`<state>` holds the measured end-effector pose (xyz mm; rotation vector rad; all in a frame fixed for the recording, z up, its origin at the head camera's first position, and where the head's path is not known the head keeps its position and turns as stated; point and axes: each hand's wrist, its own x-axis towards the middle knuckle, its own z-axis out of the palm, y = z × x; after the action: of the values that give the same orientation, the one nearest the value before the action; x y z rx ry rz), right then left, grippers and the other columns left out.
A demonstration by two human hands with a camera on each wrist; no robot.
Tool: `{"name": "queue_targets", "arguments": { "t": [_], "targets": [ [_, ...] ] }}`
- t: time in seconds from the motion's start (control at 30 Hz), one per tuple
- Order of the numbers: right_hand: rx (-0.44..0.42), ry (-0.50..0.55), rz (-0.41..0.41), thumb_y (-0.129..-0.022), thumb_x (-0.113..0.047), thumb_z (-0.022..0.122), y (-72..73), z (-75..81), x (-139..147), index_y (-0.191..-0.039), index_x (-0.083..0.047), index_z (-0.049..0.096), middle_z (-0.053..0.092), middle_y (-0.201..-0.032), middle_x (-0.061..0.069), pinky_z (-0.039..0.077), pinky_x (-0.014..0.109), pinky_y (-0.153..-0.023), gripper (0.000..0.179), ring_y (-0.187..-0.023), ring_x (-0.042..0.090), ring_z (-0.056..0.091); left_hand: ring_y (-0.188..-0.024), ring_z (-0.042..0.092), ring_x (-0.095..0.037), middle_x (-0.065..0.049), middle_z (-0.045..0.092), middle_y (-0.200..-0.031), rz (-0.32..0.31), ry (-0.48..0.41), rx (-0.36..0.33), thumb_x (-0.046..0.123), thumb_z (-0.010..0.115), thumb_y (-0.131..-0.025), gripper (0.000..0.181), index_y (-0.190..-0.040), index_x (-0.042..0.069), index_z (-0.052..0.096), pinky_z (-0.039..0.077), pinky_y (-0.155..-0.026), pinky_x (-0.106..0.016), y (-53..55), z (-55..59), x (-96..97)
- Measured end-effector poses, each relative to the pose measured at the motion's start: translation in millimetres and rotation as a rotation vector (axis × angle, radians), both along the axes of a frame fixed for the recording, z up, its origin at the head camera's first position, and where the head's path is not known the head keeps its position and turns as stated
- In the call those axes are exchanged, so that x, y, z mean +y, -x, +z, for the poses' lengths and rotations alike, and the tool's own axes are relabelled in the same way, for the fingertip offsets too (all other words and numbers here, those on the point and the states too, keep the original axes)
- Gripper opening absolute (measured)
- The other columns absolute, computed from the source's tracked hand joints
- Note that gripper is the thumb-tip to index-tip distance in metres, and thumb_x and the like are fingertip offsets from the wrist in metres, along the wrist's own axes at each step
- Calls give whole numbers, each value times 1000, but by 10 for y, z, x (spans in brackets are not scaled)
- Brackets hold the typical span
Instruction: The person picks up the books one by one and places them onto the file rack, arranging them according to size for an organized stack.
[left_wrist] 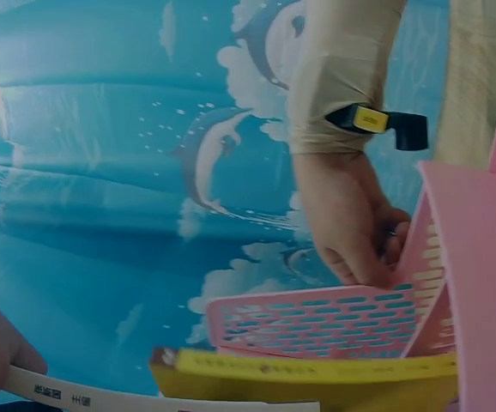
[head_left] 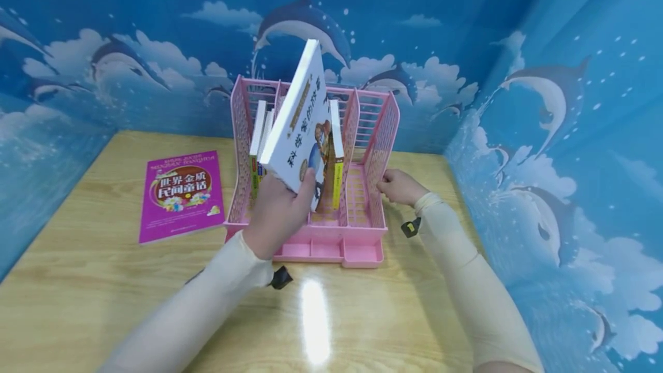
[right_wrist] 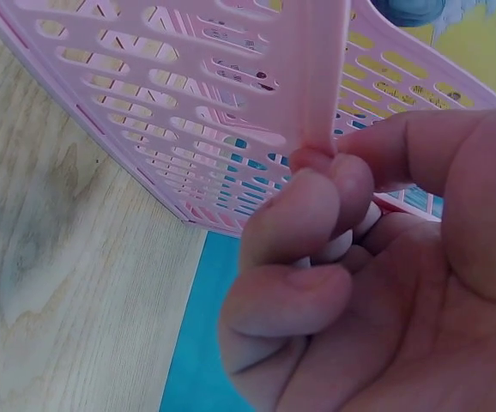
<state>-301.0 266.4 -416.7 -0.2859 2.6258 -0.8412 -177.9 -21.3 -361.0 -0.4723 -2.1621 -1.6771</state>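
My left hand (head_left: 282,206) grips a white book (head_left: 297,131) by its lower end, thumb on the illustrated cover. The book is tilted and overlaps the middle of a pink book rack (head_left: 362,219) in the head view. At the rack's right side my right hand (head_left: 401,187) pinches the edge of the perforated side panel (right_wrist: 308,77) between thumb and curled fingers, as the right wrist view shows. Inside the rack, a book with a yellow spine (head_left: 338,183) stands upright right of the held book, and thin white books (head_left: 258,131) stand in the left compartment.
A purple book (head_left: 181,197) lies flat on the wooden table (head_left: 248,327), left of the rack. Small pink trays (head_left: 362,253) run along the rack's front. Blue dolphin-print sheeting (head_left: 570,131) hangs behind and to the right of the table.
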Motion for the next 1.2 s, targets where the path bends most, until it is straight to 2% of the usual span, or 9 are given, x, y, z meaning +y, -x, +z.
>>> {"name": "queue_targets", "arguments": {
  "t": [0.1, 0.27, 0.33, 0.53, 0.7, 0.8, 1.03, 1.07, 1.2],
  "targets": [
    [-2, 12, -1, -105, -17, 48, -1, -5, -5, -93, -5, 57, 63, -84, 16, 50, 29, -61, 20, -65, 14, 54, -109, 71, -35, -18, 48, -156, -17, 9, -59, 12, 57, -104, 67, -163, 19, 27, 58, -45, -31, 83, -48, 53],
    [31, -4, 7, -104, -16, 49, 16, -26, -9, -90, -7, 57, 62, -78, 12, 50, 29, -60, 18, -63, 14, 55, -108, 72, -38, -24, 56, -147, -2, 100, -92, 16, 57, -105, 56, -157, 7, 38, 63, -58, -33, 267, -196, 170],
    [40, -14, 10, -103, -16, 49, 21, -33, -12, -88, -8, 55, 61, -75, 10, 49, 29, -60, 18, -63, 14, 55, -118, 67, -37, -24, 59, -143, 26, 154, -70, 15, 57, -105, 52, -154, 5, 43, 64, -74, -35, 349, -266, 210],
    [23, 6, 10, -104, -17, 49, 13, -30, -23, -95, -5, 58, 61, -79, 12, 48, 30, -61, 18, -64, 14, 54, -106, 70, -33, -18, 59, -140, 54, 255, -139, 17, 58, -105, 44, -146, 5, 48, 64, -66, -36, 522, -403, 284],
    [26, 8, 11, -104, -16, 49, 2, -29, -36, -88, -9, 53, 59, -77, 10, 48, 30, -61, 19, -63, 14, 53, -115, 68, -35, -20, 58, -143, -65, 301, -310, 28, 59, -106, 55, -152, 5, 41, 63, -83, -45, 593, -458, 333],
    [32, 9, 13, -104, -16, 49, -1, -28, -43, -85, -10, 51, 58, -76, 9, 48, 29, -60, 21, -62, 13, 53, -119, 66, -34, -19, 56, -147, -147, 348, -339, 31, 60, -106, 61, -158, 10, 36, 60, -93, -47, 627, -490, 330],
    [37, 23, 26, -106, -15, 49, 5, -22, -35, -114, 5, 63, 59, -76, 13, 49, 29, -60, 26, -61, 13, 52, -76, 70, -37, -18, 25, -169, -431, 373, -394, 11, 70, -97, 108, -160, 49, -10, 62, -56, -39, 673, -494, 276],
    [34, 26, 27, -106, -16, 49, 8, -23, -33, -119, 6, 63, 60, -78, 14, 49, 30, -60, 29, -62, 13, 53, -78, 70, -35, -15, 16, -172, -443, 391, -391, 10, 70, -96, 110, -159, 50, -12, 61, -56, -36, 678, -492, 274],
    [28, 23, 27, -106, -16, 48, 11, -30, -25, -122, 7, 63, 63, -83, 19, 50, 30, -61, 31, -63, 13, 54, -100, 70, -34, -13, 18, -171, -407, 430, -381, 8, 70, -97, 109, -160, 48, -9, 61, -60, -32, 706, -509, 284]
  ]
}}
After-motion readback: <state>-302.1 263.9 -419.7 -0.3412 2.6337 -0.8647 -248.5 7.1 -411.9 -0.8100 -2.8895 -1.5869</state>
